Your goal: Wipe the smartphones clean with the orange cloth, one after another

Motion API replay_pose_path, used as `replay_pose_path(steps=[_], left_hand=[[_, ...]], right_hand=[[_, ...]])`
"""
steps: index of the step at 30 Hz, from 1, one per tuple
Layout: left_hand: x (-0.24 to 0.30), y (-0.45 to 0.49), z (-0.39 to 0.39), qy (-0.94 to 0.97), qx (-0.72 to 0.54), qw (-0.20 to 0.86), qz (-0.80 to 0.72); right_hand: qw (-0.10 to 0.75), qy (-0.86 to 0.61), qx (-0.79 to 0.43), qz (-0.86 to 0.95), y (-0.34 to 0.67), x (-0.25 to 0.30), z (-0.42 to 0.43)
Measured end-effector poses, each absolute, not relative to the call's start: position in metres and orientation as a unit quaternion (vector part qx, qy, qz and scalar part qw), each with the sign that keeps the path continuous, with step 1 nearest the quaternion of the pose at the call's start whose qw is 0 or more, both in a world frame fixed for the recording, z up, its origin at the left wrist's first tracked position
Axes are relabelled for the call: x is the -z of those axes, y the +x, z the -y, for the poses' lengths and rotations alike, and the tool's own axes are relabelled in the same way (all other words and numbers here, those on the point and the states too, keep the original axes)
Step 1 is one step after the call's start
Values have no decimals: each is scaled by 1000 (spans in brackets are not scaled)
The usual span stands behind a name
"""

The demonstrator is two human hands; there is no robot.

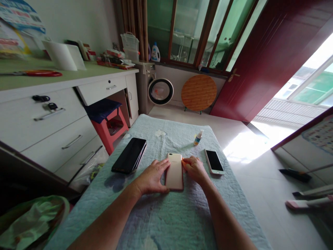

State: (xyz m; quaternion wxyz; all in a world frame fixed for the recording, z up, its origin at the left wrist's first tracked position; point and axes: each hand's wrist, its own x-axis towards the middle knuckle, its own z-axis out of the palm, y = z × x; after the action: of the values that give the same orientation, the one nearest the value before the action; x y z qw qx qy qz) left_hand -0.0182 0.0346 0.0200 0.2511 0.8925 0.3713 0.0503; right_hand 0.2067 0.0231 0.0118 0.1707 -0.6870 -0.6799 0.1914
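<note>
A rose-gold phone [174,171] lies face down on the pale blue quilted cloth [166,215]. My left hand [153,177] rests flat against the phone's left edge with its fingers stretched out. My right hand [194,169] is at the phone's right edge, its fingers curled in a pinch on a small orange thing [183,161]. A black phone or stack of phones [129,155] lies to the left. A white phone [214,161] lies screen up to the right. A small spray bottle [198,138] stands behind them.
White drawers and a desk [52,114] run along the left, with a red stool [110,126] under them. A washing machine [153,88] and a round wooden board [199,92] stand at the back. A green plastic bag [28,222] lies at lower left.
</note>
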Motion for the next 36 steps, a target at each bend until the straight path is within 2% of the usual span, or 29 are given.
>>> replay_pose_path(steps=[15,26,36], left_hand=[[-24,-17,-33,886,-46,254,-386],[-15,-18,-36,891,-71,245,-376],[-16,-17,-36,891,-65,252,-373]], right_hand=[[168,-599,-276,732,206,-33,4],[154,-609,-237,741,196,-33,44],[134,-608,-280,731,200,-45,60]])
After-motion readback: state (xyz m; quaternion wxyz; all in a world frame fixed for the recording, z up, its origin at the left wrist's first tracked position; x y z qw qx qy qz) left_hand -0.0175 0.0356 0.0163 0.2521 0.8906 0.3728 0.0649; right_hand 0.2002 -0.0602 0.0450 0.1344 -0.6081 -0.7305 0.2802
